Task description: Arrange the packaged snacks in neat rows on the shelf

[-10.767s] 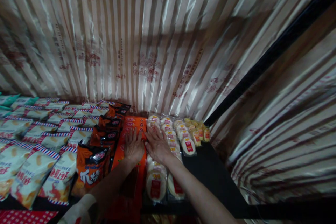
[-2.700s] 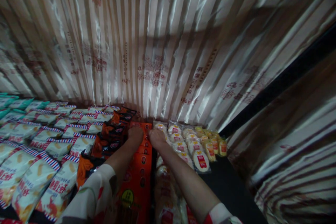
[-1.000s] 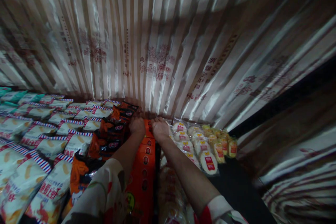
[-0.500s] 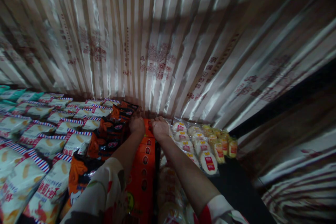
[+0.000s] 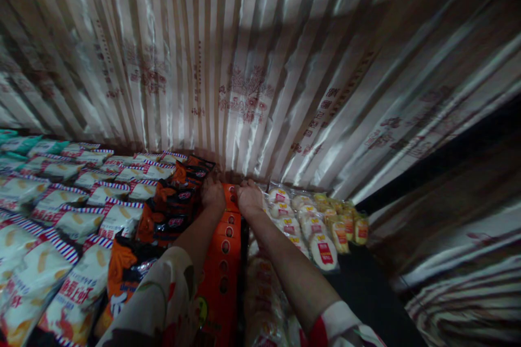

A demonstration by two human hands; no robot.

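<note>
My left hand [image 5: 213,194] and my right hand [image 5: 249,198] are at the far end of a row of flat orange packets [image 5: 222,260], near the curtain. One hand is at each side of the rearmost orange packet [image 5: 231,195], with the fingers curled in at its edges. Fingertips are partly hidden and dim. Just left of my left hand lie black-and-orange snack bags [image 5: 176,195]. Clear-wrapped round white cakes [image 5: 280,211] sit close to the right of my right hand.
Rows of white snack bags with striped tops [image 5: 87,282] fill the left. Small yellow packets [image 5: 340,230] stand at the right on a black surface [image 5: 366,293]. A pleated shiny curtain [image 5: 244,65] rises behind, with a dark bar [image 5: 439,152] at right.
Almost nothing differs. Both hands stay at the far orange packet, with only a very slight shift of the view.
</note>
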